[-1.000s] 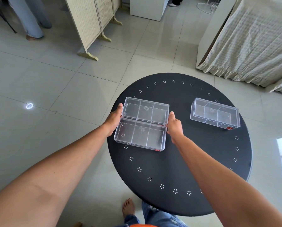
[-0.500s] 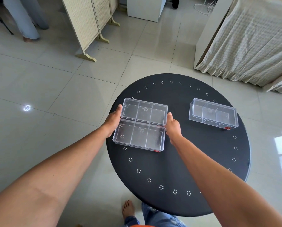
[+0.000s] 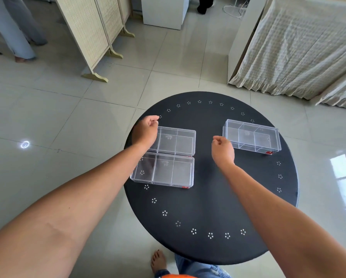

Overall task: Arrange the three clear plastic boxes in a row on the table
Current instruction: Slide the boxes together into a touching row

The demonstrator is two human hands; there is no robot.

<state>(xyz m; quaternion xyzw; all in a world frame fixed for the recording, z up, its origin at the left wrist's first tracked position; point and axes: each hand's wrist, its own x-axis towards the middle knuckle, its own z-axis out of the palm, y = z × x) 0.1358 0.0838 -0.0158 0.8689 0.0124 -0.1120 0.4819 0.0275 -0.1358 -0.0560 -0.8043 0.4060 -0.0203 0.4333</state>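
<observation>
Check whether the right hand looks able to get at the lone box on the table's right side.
Probably yes. The right hand is above the table just left of the lone box, fingers curled, holding nothing; only bare table lies between them and nothing sits on the box.

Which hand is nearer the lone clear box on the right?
Right. The right hand is just left of the lone box; the left hand is over the two adjoining boxes.
</observation>
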